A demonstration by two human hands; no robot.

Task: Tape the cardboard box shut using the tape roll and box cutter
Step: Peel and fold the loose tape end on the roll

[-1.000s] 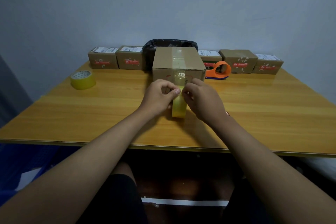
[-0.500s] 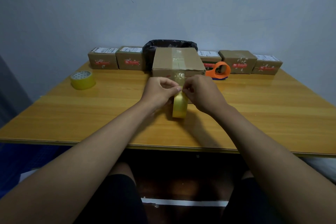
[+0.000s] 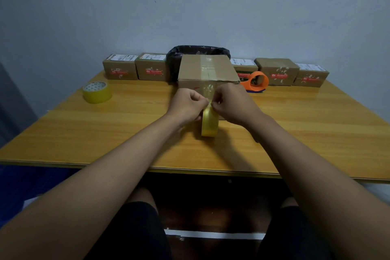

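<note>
Grip: both hands pinch at the top of the tape roll (image 3: 209, 123); the left hand (image 3: 186, 104) and the right hand (image 3: 233, 104) meet fingertip to fingertip there, fingers curled, clamped on the roll's upper rim or its loose end, which of the two I cannot tell.
Tape roll: yellow, standing on edge on the tabletop (image 3: 295, 133), just in front of the cardboard box (image 3: 207, 72) and near the tabletop's middle.
Cardboard box: flaps down, clear tape running along the top seam and over the near face; it sits toward the far edge, centred.
Containers: a bin lined with a black bag (image 3: 196, 51) stands behind the box at the far edge; what it holds is hidden.
Change: the hands and the roll sit a little higher than half a second ago, closer to the box's near face; the box itself has not shifted.
Around: a second yellow tape roll (image 3: 97, 92) lies flat near the far left corner; an orange tape dispenser (image 3: 256, 81) rests just right of the box; small brown parcels (image 3: 120, 69) line the far edge on both sides of the bin.
In the way: the hands cover the lower near face of the box and the roll's top.
</note>
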